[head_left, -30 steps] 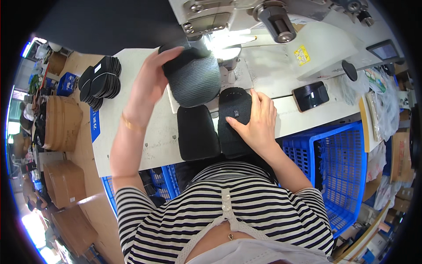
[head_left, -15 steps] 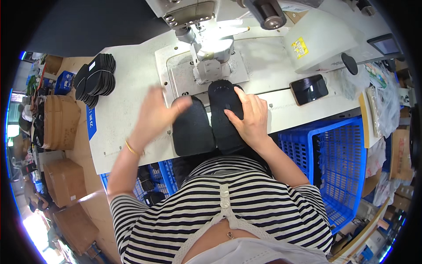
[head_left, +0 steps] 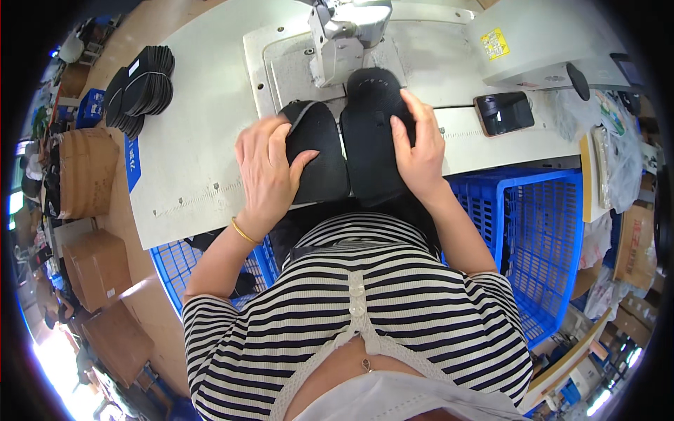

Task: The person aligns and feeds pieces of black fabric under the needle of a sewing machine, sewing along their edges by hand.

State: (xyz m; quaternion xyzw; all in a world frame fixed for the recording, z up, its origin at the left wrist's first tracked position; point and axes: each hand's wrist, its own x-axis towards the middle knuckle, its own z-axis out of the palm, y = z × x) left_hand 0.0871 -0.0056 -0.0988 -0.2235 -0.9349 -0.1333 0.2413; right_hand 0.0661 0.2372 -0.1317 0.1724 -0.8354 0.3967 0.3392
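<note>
Two black, sole-shaped fabric pieces lie side by side at the table's front edge, below the sewing machine head (head_left: 340,42). My left hand (head_left: 270,165) is closed on the outer edge of the left black piece (head_left: 323,168), thumb on top, and its far edge curls up. The fingertips there are slightly blurred. My right hand (head_left: 421,144) pinches the right edge of the right black piece (head_left: 372,151), with the thumb resting on its surface. That piece reaches farther towards the machine and shows a curved row of pale marks near its far end.
Bundled stacks of black sole-shaped pieces (head_left: 144,84) sit at the table's left. A phone (head_left: 504,114) lies to the right. Blue plastic crates (head_left: 540,245) stand below the table's front edge, and cardboard boxes (head_left: 88,172) are on the floor at left.
My left hand has come down from the left onto the left black piece and gripped its edge, which now curls. My right hand keeps its hold. The whole view has shifted.
</note>
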